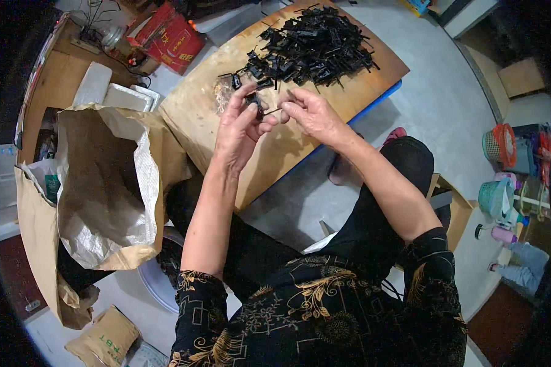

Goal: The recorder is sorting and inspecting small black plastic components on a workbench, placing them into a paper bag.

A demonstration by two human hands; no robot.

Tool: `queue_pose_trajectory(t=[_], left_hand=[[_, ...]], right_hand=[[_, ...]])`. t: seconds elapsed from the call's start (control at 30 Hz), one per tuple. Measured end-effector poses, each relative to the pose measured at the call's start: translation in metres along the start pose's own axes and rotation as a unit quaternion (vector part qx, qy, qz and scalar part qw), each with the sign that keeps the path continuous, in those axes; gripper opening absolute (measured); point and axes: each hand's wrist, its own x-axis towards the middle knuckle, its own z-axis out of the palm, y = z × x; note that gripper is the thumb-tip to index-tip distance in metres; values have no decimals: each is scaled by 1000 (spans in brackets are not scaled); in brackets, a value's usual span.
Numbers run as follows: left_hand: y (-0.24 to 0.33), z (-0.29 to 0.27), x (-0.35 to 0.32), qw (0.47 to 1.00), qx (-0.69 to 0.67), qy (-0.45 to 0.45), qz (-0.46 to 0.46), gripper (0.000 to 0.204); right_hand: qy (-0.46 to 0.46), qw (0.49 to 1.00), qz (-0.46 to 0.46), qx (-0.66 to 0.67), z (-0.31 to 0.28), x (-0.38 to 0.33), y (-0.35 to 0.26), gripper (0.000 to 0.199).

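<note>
My left hand (239,125) is raised over the near part of a wooden tabletop, its thumb and fingers closed on a small black plastic piece (254,100). To its right, my right hand (312,117) pinches the end of a thin dark strip (273,111) that reaches to the black piece. Whether the strip is part of that piece I cannot tell. Beyond both hands lies a large heap of similar black plastic pieces (318,46). Some clear, crinkled scraps (221,95) lie beside my left fingers.
The wooden tabletop (196,116) has a blue edge on its near right side. An open brown paper sack with a silvery lining (144,208) stands left of my arm. A red box (168,43) and white foam blocks (93,84) are at the far left. Baskets (499,145) stand far right.
</note>
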Motion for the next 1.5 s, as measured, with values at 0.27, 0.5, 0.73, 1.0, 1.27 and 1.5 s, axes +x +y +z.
queue_pose_trajectory(t=[0.27,0.5,0.73,1.0,1.27,1.5], left_hand=[[0,1,-2,990,1,-124,-66,41],[1,3,-6,974,-45,-201,-91,43],[1,7,-8,975,201,-92,-33,38],[-2,4,-12,952,299,4,62,35],[-2,-2,-10,957,278,18,81,33],[4,-9,-10,955,282,36,83,33]], right_hand=[[-4,996,-14,88,-1,5,4,19],[-144,976,80,144,-8,4,-12,23],[-59,998,9,-33,-3,16,9,18],[-43,980,151,126,23,8,-10,28],[-36,976,159,143,40,11,-9,35],[-50,957,194,211,47,18,-14,33]])
